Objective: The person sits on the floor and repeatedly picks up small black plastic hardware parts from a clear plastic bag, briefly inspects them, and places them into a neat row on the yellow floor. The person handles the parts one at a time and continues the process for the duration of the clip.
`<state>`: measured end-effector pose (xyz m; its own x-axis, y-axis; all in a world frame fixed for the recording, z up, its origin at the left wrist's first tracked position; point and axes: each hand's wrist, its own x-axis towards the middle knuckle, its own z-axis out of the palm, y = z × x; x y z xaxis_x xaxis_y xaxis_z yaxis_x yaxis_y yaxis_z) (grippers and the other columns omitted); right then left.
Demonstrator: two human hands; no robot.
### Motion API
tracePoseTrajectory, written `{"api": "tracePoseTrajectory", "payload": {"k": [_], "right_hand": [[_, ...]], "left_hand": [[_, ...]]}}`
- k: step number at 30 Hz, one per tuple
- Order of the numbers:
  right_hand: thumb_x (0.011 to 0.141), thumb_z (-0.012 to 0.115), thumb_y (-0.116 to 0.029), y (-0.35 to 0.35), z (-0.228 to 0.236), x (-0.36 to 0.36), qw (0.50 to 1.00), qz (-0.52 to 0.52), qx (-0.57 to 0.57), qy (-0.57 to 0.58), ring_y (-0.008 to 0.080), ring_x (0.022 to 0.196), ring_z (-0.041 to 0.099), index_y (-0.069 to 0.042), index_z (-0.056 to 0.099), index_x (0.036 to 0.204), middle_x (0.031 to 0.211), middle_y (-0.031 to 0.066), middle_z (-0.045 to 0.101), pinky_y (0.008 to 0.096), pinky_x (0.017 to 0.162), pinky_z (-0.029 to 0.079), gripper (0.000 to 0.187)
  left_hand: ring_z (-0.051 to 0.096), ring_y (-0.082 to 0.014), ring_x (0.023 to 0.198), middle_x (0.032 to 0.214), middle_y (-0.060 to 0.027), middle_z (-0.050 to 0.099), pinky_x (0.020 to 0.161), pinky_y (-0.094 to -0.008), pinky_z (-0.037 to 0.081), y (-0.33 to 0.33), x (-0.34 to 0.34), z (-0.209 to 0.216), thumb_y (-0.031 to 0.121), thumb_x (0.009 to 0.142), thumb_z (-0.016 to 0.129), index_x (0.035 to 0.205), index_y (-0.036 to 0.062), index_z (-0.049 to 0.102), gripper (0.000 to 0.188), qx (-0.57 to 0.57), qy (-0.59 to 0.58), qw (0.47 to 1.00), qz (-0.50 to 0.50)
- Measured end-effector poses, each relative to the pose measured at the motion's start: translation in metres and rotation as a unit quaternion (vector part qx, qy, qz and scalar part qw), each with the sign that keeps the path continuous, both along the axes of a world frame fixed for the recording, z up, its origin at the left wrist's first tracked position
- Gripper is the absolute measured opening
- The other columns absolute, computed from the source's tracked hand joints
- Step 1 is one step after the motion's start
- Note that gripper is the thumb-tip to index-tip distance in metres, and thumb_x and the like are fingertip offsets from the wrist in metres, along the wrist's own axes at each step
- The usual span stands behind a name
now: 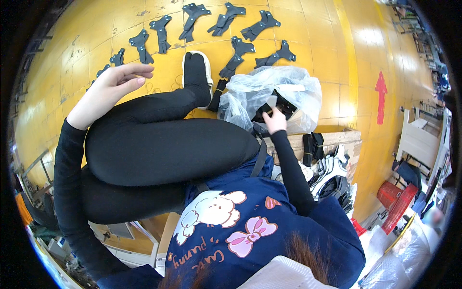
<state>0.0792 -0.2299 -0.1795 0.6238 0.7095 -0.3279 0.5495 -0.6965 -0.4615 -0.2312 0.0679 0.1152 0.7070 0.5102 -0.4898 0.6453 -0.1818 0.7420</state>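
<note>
My left hand (113,86) hovers above my bent leg, its fingers stretched out and holding nothing. My right hand (275,120) reaches into the mouth of a clear plastic bag (296,84). Its fingers close on a small flat grey piece (272,101) whose kind I cannot make out. Dark items (285,105) lie inside the bag, partly hidden by the plastic. Beyond my foot, several black Y-shaped fabric pieces (195,20) with small pale dots are spread over the floor in a curve. The closest ones (234,60) lie beside the bag.
A cardboard box (353,144) stands right of my lap. Near it are black bundles (313,147) and a pile of white and black parts (332,173). The yellow tiled floor (327,29) bears a red arrow (380,96). A red stool (397,202) stands farther right.
</note>
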Motion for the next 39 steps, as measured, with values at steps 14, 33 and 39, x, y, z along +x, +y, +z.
{"api": "tracePoseTrajectory", "payload": {"k": [14, 33, 39], "right_hand": [[0.089, 0.051, -0.015, 0.128, 0.278, -0.063, 0.634, 0.149, 0.285, 0.704, 0.0172, 0.069, 0.060, 0.002, 0.047, 0.121, 0.094, 0.0119, 0.061, 0.0231, 0.056, 0.048, 0.036], [0.092, 0.053, -0.014, 0.171, 0.343, -0.140, 0.615, 0.026, 0.381, 0.690, 0.0161, 0.096, 0.060, -0.001, 0.054, 0.109, 0.103, 0.0076, 0.062, 0.0306, 0.085, 0.047, 0.022], [0.099, 0.035, -0.033, 0.182, 0.327, -0.122, 0.442, 0.035, 0.275, 0.853, 0.0252, 0.110, 0.057, -0.008, 0.045, 0.126, 0.116, 0.0143, 0.059, 0.0413, 0.096, 0.047, 0.038]], "left_hand": [[0.054, -0.0204, 0.109, 0.120, -0.0129, 0.057, 0.088, -0.0316, 0.045, -0.053, 0.032, 0.041, 0.028, 0.086, 0.063, 0.127, -0.0018, 0.047, 0.054, -0.006, -0.099, 0.989, -0.110], [0.053, -0.0218, 0.112, 0.119, -0.0113, 0.057, 0.098, -0.0316, 0.039, -0.046, 0.032, 0.087, 0.012, 0.084, 0.062, 0.119, 0.0032, 0.053, 0.037, 0.347, -0.451, 0.801, 0.187], [0.043, -0.0259, 0.125, 0.132, -0.0017, 0.049, 0.108, -0.0479, 0.027, -0.035, 0.006, 0.096, 0.004, 0.080, 0.056, 0.127, 0.0174, 0.050, 0.050, 0.587, -0.240, 0.755, -0.166]]}}
